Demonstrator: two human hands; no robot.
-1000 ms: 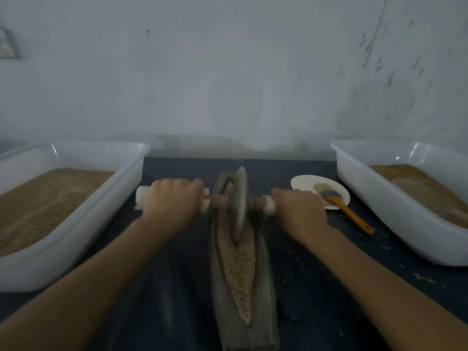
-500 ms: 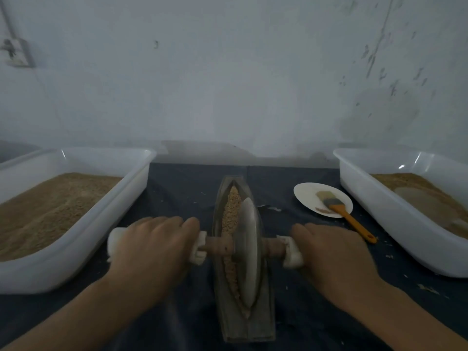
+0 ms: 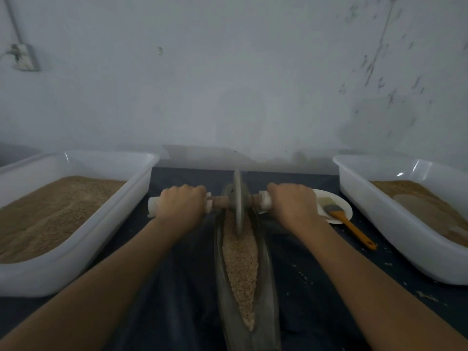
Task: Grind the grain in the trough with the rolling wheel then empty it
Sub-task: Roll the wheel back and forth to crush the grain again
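A long dark boat-shaped trough (image 3: 267, 282) lies lengthwise in the middle of the dark cloth, filled with pale grain (image 3: 240, 264). The grey rolling wheel (image 3: 238, 201) stands upright at the trough's far end on a wooden axle with white handle ends. My left hand (image 3: 179, 207) grips the left handle. My right hand (image 3: 293, 203) grips the right handle. Both arms are stretched forward, and the grain behind the wheel lies exposed.
A white tub of brown grain (image 3: 76, 239) stands at the left, and another white tub (image 3: 395, 219) with brown material stands at the right. A white plate (image 3: 342, 206) with an orange-handled brush (image 3: 349, 224) sits beyond my right hand. Loose grains dot the cloth.
The wheel rolled back toward me to the near end of the trough half a second ago; both hands have now pushed it out to the far end.
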